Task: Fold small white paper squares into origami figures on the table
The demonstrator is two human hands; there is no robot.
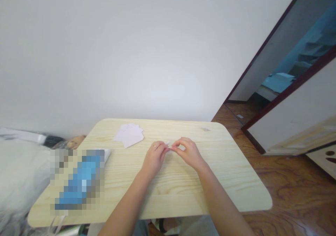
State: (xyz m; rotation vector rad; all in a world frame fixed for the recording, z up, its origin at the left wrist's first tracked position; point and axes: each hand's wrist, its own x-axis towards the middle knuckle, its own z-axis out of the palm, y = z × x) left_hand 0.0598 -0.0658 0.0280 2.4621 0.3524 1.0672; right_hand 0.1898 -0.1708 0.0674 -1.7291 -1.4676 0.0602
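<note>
Both hands meet at the middle of a light wooden table (236, 180). My left hand (154, 157), with a ring on one finger, pinches one end of a small white piece of paper (170, 145). My right hand (189, 152) pinches the other end with curled fingers. The paper is mostly hidden between the fingertips, just above the tabletop. A loose pile of white paper sheets (129, 135) lies beyond my left hand, near the table's far edge.
A blurred blue and grey patch (78, 176) covers the table's left part. A tiny paper scrap (205, 128) lies at the far right edge. White bedding (18, 173) is at the left, a white wall behind, a wooden floor and open doorway (288, 78) at the right.
</note>
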